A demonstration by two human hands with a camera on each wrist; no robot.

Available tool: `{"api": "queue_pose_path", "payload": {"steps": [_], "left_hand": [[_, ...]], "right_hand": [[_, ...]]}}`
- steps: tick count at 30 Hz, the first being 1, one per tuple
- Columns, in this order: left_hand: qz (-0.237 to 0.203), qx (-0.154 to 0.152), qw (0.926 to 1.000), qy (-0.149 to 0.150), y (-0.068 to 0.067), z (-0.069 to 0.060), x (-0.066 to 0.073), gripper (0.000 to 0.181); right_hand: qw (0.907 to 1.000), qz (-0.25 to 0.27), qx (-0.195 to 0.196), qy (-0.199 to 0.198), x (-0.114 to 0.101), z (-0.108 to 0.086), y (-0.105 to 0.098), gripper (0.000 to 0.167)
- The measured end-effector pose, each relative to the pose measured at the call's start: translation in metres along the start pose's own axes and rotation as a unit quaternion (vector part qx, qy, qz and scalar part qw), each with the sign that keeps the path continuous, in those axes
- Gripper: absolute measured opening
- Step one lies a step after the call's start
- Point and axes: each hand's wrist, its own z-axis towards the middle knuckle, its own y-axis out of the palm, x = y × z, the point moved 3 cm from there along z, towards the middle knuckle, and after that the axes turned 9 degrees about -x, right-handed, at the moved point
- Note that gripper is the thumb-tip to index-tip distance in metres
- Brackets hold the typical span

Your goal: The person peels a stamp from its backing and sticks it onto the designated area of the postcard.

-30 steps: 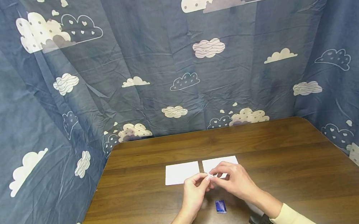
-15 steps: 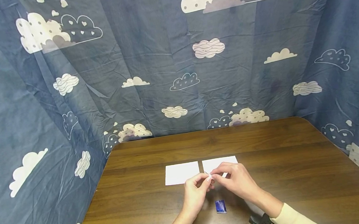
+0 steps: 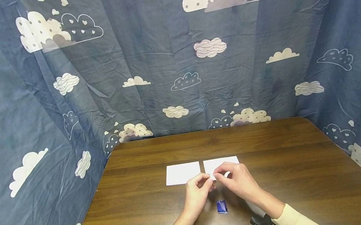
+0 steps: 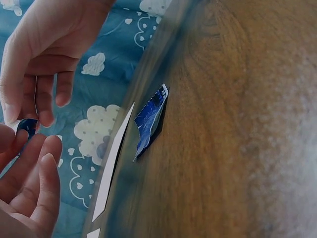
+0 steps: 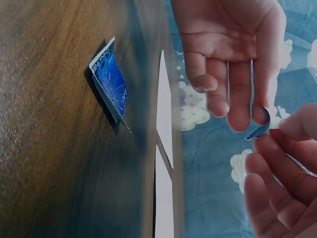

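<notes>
Above the table both hands meet at a small piece that looks white in the head view and blue in the wrist views [image 4: 27, 128] [image 5: 260, 130]. My left hand [image 3: 197, 194] [image 4: 34, 193] [image 5: 228, 54] pinches one side between thumb and finger. From the other side, my right hand [image 3: 239, 182] [image 4: 54, 44] [image 5: 292, 178] pinches it between thumb and forefinger; its remaining fingers are bent loosely. The fingertips partly hide the piece. A blue packet with printed markings and serrated ends [image 3: 222, 207] [image 4: 150, 120] [image 5: 110, 82] lies on the table nearer the body than the hands.
Two white rectangles lie side by side beyond the hands, the left one [image 3: 183, 173] fully visible and the right one [image 3: 221, 162] partly covered by my right hand. The brown wooden table [image 3: 137, 210] ends at a blue curtain with cloud prints [image 3: 148, 50].
My right fingertips have shifted very slightly at the piece, and a little more white shows between the hands. The blue packet and white rectangles keep their places.
</notes>
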Motion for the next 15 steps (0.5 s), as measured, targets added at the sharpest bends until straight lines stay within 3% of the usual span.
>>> {"api": "queue_pose_path", "payload": {"steps": [5, 15], "left_hand": [[-0.003, -0.005, 1.0, 0.001, -0.002, 0.002, -0.014, 0.009], [-0.004, 0.0, 1.0, 0.009, -0.001, 0.003, -0.013, 0.01]], "right_hand": [[1.0, -0.005, 0.004, -0.007, -0.001, 0.0, 0.0, 0.016], [0.9998, -0.012, 0.008, -0.013, 0.0, 0.0, 0.0, 0.016]]}}
